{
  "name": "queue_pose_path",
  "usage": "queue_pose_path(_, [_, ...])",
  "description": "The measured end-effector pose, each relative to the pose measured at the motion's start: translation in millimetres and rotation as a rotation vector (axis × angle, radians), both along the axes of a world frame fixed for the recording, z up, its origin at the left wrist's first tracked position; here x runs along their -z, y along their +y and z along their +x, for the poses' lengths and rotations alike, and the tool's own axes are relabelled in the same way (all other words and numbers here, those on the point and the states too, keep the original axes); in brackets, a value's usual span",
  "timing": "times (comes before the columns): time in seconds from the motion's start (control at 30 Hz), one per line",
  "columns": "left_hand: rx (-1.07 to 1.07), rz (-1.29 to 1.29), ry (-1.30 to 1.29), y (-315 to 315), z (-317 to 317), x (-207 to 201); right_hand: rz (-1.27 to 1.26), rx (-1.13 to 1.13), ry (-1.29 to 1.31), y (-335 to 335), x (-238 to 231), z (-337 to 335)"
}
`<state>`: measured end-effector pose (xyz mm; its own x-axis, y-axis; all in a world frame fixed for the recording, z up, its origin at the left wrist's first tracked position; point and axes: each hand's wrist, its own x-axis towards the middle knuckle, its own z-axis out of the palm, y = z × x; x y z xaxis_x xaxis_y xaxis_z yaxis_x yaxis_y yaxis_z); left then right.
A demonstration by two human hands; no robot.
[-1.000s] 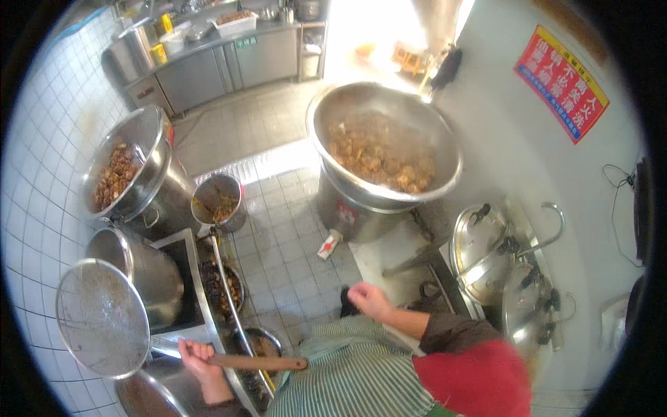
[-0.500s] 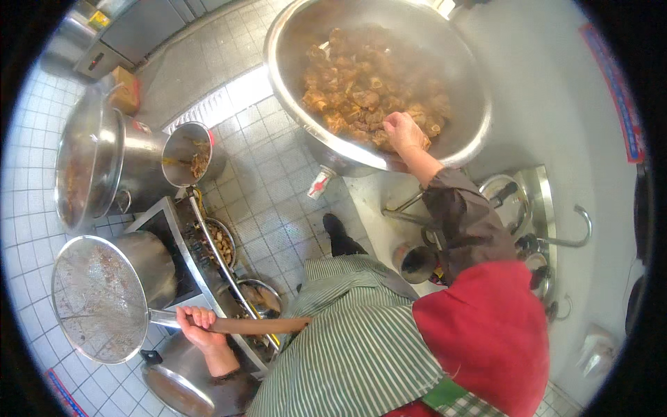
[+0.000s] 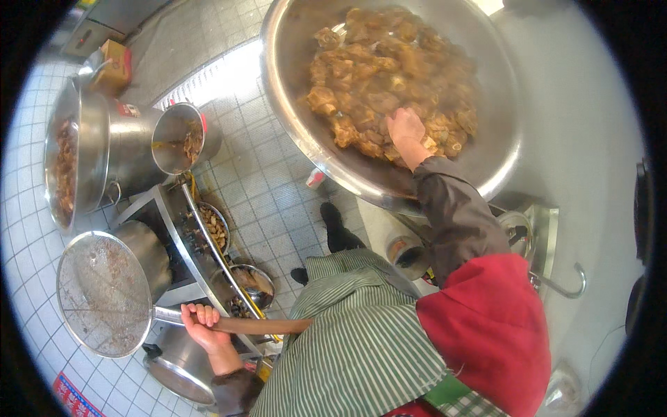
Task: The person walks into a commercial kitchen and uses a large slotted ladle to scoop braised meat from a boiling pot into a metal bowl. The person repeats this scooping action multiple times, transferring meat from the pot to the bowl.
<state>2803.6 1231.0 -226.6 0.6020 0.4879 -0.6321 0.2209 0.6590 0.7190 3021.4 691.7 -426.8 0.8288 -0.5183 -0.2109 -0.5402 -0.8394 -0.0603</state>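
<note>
My left hand (image 3: 206, 325) is wrapped round the brown wooden handle (image 3: 260, 326) of a large round mesh strainer (image 3: 105, 295). The strainer reaches out to the left over a metal pot, with brown bits stuck to its mesh. My right hand (image 3: 406, 128) is down in a big stainless steel basin (image 3: 295, 124), on the near part of a heap of cooked brown meat chunks (image 3: 375, 76). Its fingers are curled and pressed together against the meat; whatever they pinch is hidden. Light steam blurs part of the heap.
At left stand a tall steel pot (image 3: 130, 149) with brown food, a smaller pot (image 3: 208, 142), and a lidded pot (image 3: 184, 365). Bowls of food (image 3: 215, 226) sit beside a metal rail (image 3: 212, 236). A sink with a curved faucet (image 3: 575, 283) is at right; a cardboard box (image 3: 111, 64) stands far left.
My right hand has come down closer onto the meat, its fingers now against the chunks. The view has shifted, showing more of the basin's inside. My left hand keeps its hold on the strainer.
</note>
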Motion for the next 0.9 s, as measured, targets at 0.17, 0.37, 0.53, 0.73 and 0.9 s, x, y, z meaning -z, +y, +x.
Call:
queue_pose_path(0.17, [-0.001,0.000,0.014,-8.2,7.6,2.4,-0.047,0.009,-0.024,7.2,5.0,7.8])
queue_pose_path(0.37, [-0.035,0.009,0.045,-11.5,11.7,3.3,-0.049,0.009,-0.008,-7.6,14.3,7.3])
queue_pose_path(0.53, [-0.036,0.015,0.053,-10.1,7.6,2.4,0.001,0.006,-0.018,-27.0,10.4,-1.3])
queue_pose_path(0.73, [-0.046,0.010,0.058,-5.8,-0.5,4.7,0.014,-0.025,-0.153,-20.3,6.1,-3.2])
queue_pose_path(0.9, [-0.050,-0.005,0.050,-3.5,-10.4,7.2,-0.042,0.001,-0.036,-3.6,8.3,10.0])
